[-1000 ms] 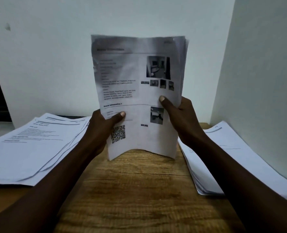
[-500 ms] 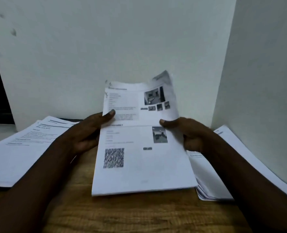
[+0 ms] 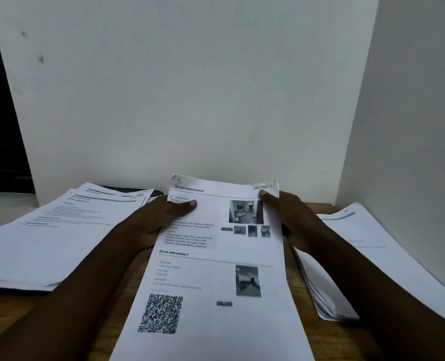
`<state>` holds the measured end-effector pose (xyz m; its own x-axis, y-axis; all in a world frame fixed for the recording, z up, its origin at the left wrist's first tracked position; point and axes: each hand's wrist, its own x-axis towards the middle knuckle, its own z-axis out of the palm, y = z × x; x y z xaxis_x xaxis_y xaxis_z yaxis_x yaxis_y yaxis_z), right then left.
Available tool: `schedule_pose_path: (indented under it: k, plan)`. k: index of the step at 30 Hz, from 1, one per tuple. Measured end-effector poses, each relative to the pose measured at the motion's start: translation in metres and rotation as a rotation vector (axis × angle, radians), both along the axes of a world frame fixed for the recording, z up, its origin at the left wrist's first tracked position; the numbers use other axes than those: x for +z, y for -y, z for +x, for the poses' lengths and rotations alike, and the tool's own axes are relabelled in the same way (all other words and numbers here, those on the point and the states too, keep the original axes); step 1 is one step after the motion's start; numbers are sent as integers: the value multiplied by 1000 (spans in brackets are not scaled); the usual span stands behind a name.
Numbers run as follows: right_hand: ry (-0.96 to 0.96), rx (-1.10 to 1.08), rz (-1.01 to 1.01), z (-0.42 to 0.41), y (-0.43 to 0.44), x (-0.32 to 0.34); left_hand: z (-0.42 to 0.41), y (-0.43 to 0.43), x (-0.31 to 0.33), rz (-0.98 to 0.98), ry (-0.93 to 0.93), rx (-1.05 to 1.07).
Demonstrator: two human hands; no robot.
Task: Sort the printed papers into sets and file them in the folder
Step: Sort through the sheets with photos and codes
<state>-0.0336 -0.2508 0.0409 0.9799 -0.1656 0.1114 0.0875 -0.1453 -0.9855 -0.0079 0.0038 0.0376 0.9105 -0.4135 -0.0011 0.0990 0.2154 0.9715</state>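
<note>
Three paper stacks (image 3: 46, 243); left hand (image 3: 158, 220), right hand (image 3: 294, 220) each pinch middle stack (image 3: 216, 282).

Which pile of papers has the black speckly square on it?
The middle stack, held by the left hand and right hand: its top page has a QR code low down. The left pile and right pile show only text.

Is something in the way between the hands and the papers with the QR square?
No. The left hand and right hand hold the middle bundle by its far end, thumbs on top; nothing visible sits between.
</note>
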Motion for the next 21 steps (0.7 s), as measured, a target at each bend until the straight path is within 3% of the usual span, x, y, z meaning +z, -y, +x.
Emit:
schedule_pose_path:
  k: [3,6,12,21]
  plan:
    - [87,-60,59,2,13,-2,-3,3,0,33,-15,-75]
    - [135,-125,-16,8,21,-8,0,3,-4,39,-31,-79]
    - [144,-239,-236,9,25,-15,20,-3,-11,182,65,196]
    - [111,-214,-407,8,27,-23,26,0,-23,258,137,353]
